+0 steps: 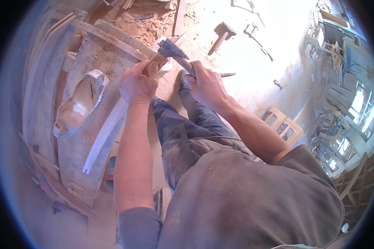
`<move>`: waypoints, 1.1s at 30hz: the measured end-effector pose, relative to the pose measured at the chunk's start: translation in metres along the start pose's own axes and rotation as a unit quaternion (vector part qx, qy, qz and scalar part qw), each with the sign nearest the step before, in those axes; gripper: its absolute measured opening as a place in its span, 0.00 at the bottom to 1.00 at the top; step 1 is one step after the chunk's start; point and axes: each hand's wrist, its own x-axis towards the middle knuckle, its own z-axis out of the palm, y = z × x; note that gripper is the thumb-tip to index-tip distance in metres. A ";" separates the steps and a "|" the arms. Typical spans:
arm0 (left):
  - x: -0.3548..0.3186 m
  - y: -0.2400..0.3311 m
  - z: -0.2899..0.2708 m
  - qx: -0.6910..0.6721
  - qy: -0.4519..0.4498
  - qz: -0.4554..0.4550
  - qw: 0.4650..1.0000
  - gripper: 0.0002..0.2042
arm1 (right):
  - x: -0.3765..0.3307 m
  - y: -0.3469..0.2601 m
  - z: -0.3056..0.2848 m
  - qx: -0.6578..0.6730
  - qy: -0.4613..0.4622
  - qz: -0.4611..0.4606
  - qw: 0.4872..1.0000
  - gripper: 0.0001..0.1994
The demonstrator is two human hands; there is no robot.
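Observation:
My left hand (pixel 139 82) is closed around a wooden strip. The strip's pale lower length (pixel 107 133) slants down beside my left forearm, and its rough end (pixel 158 58) shows past my fingers. My right hand (pixel 204 83) is wrapped round the handle of a hatchet. The dark, slightly blurred hatchet head (pixel 173 49) is just beside the strip's end, above and right of my left hand. Whether blade and wood touch, I cannot tell.
A workbench (pixel 81 153) runs along the left, bearing a cut-open plastic container (pixel 77 103). A wooden mallet (pixel 222 38) lies on the floor ahead, near wood shavings (pixel 116 20). A slatted wooden frame (pixel 283 126) stands at the right.

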 end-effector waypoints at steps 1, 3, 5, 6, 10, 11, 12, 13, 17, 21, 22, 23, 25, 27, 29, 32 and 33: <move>0.002 0.000 -0.001 0.003 0.006 0.016 1.000 0.15 | -0.003 -0.002 0.001 0.022 0.038 -0.030 0.999 0.14; 0.001 0.000 -0.001 -0.009 0.010 0.023 1.000 0.14 | -0.009 -0.003 0.003 0.066 0.112 -0.088 0.988 0.14; 0.003 0.002 -0.005 -0.038 0.013 0.011 0.999 0.14 | 0.009 0.004 0.007 -0.017 0.020 -0.030 0.999 0.14; 0.002 0.000 -0.002 -0.033 0.017 0.019 0.999 0.15 | 0.017 0.005 0.005 -0.058 -0.023 -0.001 0.998 0.14; 0.001 -0.007 0.006 -0.046 0.028 0.034 0.998 0.18 | 0.004 -0.011 -0.004 -0.022 -0.026 0.055 0.998 0.14; 0.004 -0.006 0.005 -0.056 0.029 0.036 0.997 0.19 | 0.003 -0.012 -0.005 0.030 -0.014 0.081 0.996 0.14; 0.003 -0.009 0.007 -0.045 0.038 0.057 0.997 0.21 | 0.000 -0.013 -0.006 0.082 -0.002 0.106 0.991 0.14; 0.000 -0.013 0.011 -0.034 0.047 0.079 0.995 0.22 | -0.002 -0.012 -0.007 0.133 0.010 0.131 0.982 0.14; -0.004 -0.004 0.002 0.029 0.062 0.125 0.990 0.26 | 0.013 0.020 -0.028 0.389 0.013 0.174 0.905 0.10; -0.004 -0.002 0.013 0.078 0.060 0.107 0.989 0.24 | 0.043 0.047 -0.039 0.370 0.092 0.189 0.905 0.10; -0.002 -0.002 0.014 0.090 0.054 0.100 0.989 0.24 | 0.049 0.048 -0.030 0.361 0.135 0.200 0.901 0.10; -0.004 0.000 0.014 0.101 0.043 0.093 0.990 0.25 | 0.052 0.053 -0.015 0.322 0.129 0.208 0.914 0.12; -0.005 -0.004 0.017 0.096 0.045 0.101 0.989 0.24 | 0.050 0.061 -0.003 0.053 0.027 0.120 0.991 0.15; -0.005 -0.010 0.017 0.100 0.066 0.107 0.987 0.23 | 0.056 0.042 -0.025 0.102 -0.024 0.169 0.980 0.13; -0.004 -0.011 0.018 0.107 0.092 0.126 0.982 0.22 | 0.055 0.034 -0.037 0.152 -0.044 0.196 0.968 0.11; -0.003 -0.007 0.019 0.122 0.098 0.132 0.979 0.23 | 0.045 0.036 -0.011 0.276 0.147 0.208 0.927 0.09; -0.004 -0.008 0.021 0.123 0.100 0.134 0.978 0.23 | 0.045 0.043 -0.002 0.181 0.085 0.157 0.967 0.09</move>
